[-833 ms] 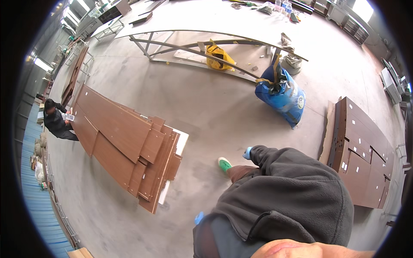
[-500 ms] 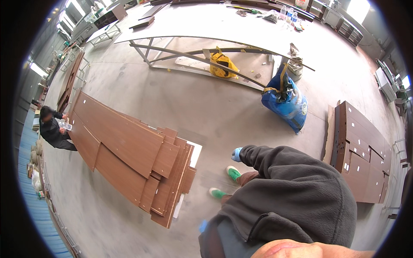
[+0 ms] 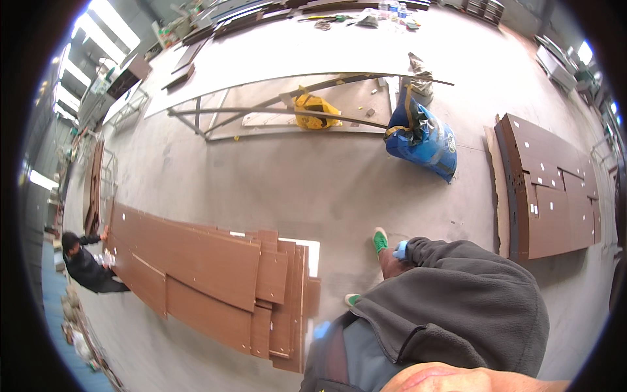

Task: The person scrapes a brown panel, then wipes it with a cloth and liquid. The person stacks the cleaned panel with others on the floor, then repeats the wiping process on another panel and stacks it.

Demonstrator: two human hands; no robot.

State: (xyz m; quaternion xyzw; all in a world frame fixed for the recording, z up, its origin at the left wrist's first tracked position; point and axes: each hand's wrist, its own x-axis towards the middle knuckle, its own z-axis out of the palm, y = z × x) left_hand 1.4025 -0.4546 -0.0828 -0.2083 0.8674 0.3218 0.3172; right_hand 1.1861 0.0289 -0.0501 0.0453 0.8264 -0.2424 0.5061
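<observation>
My right hand (image 3: pixel 400 250), in a blue glove, hangs beside my leg at the end of a dark fleece sleeve. Nothing shows in it, but its fingers are too small to read. Low beside my body, my left hand (image 3: pixel 321 330) is a blue smear next to the near end of a stack of brown panels (image 3: pixel 212 264). I cannot tell whether it touches the stack. These flat boards overlap unevenly, with white pieces under the near end. My green shoes (image 3: pixel 380 240) stand apart on the floor.
A long white-topped table (image 3: pixel 261 52) on a metal frame spans the back. A yellow bag (image 3: pixel 313 112) lies under it, and a blue sack (image 3: pixel 424 145) leans at its right end. Darker panels (image 3: pixel 552 196) are stacked at right. A person (image 3: pixel 88 264) bends by the stack's far end.
My view has swung, so the panel stack sits lower and the table farther left. My feet have shifted in a step. The person at far left has a hand on the panels' end.
</observation>
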